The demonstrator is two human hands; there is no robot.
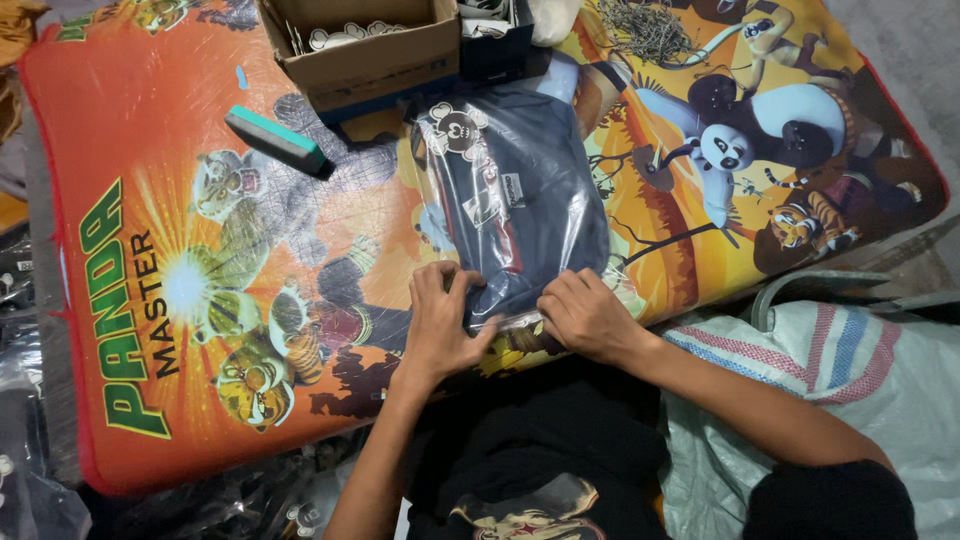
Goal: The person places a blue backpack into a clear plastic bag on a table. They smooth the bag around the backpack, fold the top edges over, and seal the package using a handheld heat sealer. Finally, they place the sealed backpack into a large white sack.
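A dark folded garment in a clear plastic bag (520, 200) lies on a bright orange cartoon-printed mat (200, 120). My left hand (440, 320) presses on the bag's near edge, fingers curled over the plastic. Beside it my right hand (585, 315) pinches the same near edge at the bag's right corner. Both hands sit close together at the mat's front edge. A round cartoon tag (458, 128) shows inside the bag near its far end.
A green and grey block (277, 140) lies on the mat at the back left. An open cardboard box (365, 50) with tags stands at the back, a dark box (495, 45) beside it. A striped woven sack (850, 370) lies at the right.
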